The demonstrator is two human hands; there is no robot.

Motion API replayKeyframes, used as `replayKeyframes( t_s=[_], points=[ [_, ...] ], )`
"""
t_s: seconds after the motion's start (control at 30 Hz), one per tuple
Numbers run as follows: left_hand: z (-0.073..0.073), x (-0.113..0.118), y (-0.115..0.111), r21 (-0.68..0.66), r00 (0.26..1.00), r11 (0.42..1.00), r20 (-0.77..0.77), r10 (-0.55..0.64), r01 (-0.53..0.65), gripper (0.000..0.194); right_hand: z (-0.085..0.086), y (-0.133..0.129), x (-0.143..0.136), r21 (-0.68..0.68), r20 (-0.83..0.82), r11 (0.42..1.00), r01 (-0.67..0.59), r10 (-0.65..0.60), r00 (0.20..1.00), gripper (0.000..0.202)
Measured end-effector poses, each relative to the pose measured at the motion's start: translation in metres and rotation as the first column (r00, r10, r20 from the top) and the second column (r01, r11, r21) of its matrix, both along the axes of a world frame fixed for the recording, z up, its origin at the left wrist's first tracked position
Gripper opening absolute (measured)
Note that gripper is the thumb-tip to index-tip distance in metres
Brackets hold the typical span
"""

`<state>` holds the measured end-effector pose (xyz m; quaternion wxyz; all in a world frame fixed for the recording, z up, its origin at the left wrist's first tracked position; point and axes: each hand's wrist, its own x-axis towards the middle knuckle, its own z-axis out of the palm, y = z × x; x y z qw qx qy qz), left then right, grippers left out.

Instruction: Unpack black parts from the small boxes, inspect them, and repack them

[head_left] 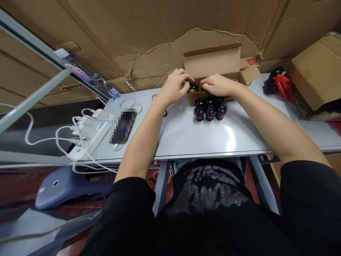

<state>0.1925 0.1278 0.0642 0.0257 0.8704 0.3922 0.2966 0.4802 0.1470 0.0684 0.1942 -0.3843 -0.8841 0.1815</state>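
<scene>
Black cylinders [210, 110], red labels [210, 117] illegible

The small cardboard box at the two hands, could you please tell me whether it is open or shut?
The box is open: its lid stands raised at the back, and a black item shows inside.

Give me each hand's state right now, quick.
Left hand: curled beside a black-and-yellow cylinder; grip can't be told.
Right hand: curled over the open cardboard box; grip can't be told.
</scene>
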Motion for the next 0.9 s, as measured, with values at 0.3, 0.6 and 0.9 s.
replayKeyframes(
  t_s=[0.3, 0.6, 0.9],
  points=[
    [0.03, 0.016, -0.039, -0.023, 0.998, 0.998, -0.034, -0.061, 0.06, 0.027, 0.002, -0.001, -0.001, 0.016, 0.08, 0.999, -0.03, 0.028, 0.996, 0.031],
    [0.019, 0.02, -0.115, -0.055, 0.909, 0.996, -0.408, -0.085, 0.069, 0.035, 0.005, -0.003, -0.002, -0.024, 0.019, 1.0, 0.02, -0.019, 1.0, 0.029],
    [0.007, -0.007, -0.122, -0.141, 0.926, 0.982, -0.34, -0.164, 0.123, 0.043, 0.007, -0.006, 0.0, -0.081, -0.051, 0.996, 0.043, -0.047, 0.998, 0.026]
  ],
)
